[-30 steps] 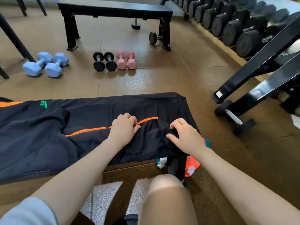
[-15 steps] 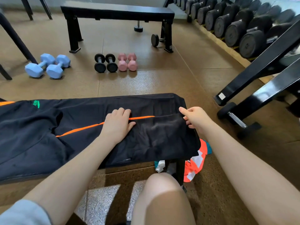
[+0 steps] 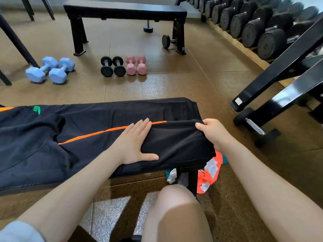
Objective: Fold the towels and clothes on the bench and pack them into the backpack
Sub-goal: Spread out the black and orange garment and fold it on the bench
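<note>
Flat and spread, the left hand [image 3: 134, 142] lies palm down on the black garment [image 3: 87, 130] — fingers straight and together, thumb stuck out toward the person along the near edge of a folded-over flap. It grips nothing; it only presses the cloth onto the counter [image 3: 157, 169]. Its fingertips [image 3: 145, 122] reach the orange stripe [image 3: 94, 134] that runs slantwise across the fabric.

The right hand [image 3: 212, 131] is closed on the flap's far right corner, fingers curled over the top and the cloth pinched beneath them. That corner is lifted slightly off the layer below, and the flap runs taut between the two hands.

The garment covers nearly the whole counter top, stretching off the left edge of view, where a second bit of orange [image 3: 6, 109] and a small green logo [image 3: 35, 109] show. On the left half a darker fold of the fabric lies wrinkled over the rest.

Under the counter's right end, beside its black leg [image 3: 192, 179], a heap of orange, white and teal cloth [image 3: 209, 173] lies on the floor [image 3: 174, 84] — what it is cannot be told. The person's bare knee [image 3: 176, 203] sits just in front of the counter.

Farther off on the floor stand two blue dumbbells [image 3: 49, 69], two black ones [image 3: 112, 66] and two pink ones [image 3: 136, 65], with another bench [image 3: 125, 11] behind them and a rack of large dumbbells [image 3: 253, 25] at the right.
</note>
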### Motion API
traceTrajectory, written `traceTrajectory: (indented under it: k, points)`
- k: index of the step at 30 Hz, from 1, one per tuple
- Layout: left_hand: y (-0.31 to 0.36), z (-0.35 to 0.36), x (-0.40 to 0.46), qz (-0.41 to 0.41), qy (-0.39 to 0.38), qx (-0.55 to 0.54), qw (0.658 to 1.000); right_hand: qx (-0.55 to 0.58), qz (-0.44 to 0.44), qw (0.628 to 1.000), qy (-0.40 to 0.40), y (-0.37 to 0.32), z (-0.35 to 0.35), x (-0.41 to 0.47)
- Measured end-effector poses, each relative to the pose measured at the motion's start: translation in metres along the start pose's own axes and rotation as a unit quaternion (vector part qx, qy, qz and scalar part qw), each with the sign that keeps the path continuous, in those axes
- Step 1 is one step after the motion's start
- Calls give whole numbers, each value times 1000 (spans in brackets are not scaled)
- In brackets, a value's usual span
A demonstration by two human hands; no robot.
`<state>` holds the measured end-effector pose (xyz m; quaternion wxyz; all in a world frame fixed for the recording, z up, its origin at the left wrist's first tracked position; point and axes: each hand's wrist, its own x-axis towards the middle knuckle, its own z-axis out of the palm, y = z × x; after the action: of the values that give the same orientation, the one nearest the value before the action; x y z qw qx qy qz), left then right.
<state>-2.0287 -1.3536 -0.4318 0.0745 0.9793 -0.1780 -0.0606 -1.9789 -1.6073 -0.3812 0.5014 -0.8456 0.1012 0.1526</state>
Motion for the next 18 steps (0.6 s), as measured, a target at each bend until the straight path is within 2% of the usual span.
traceTrajectory:
  k: [1, 3, 4, 6, 8, 10, 12, 13, 16, 18]
  points:
    - [-1, 0, -2, 3, 4, 9, 1000, -116, -18, 993, 35, 6, -1, 3]
    - [-3, -2, -5, 4, 18, 26, 999, -316, -23, 944, 89, 12, 0, 2]
    - [-3, -4, -8, 1, 33, 33, 999, -386, -45, 913, 125, 13, 5, 1]
    - [-2, -9, -15, -1, 71, 33, 997, -420, -183, 870, 182, 5, 24, -5]
    - [-2, -12, -28, 7, 89, 22, 996, -380, -340, 851, 123, -8, 58, -19]
    - [-8, -10, -45, 2, 79, 29, 996, -402, -424, 811, 7, -14, 98, -30]
    - [-19, -3, -62, -49, 62, 36, 996, -448, -421, 784, -89, -13, 128, -33]
    - [-28, 0, -69, -87, 56, 33, 994, -472, -405, 775, -111, -10, 135, -29]
    - [-54, 2, -86, -180, 37, 18, 983, -512, -368, 770, -92, 2, 127, -14]
    - [-66, 0, -92, -200, 25, 24, 979, -521, -348, 776, -67, 9, 108, -8]
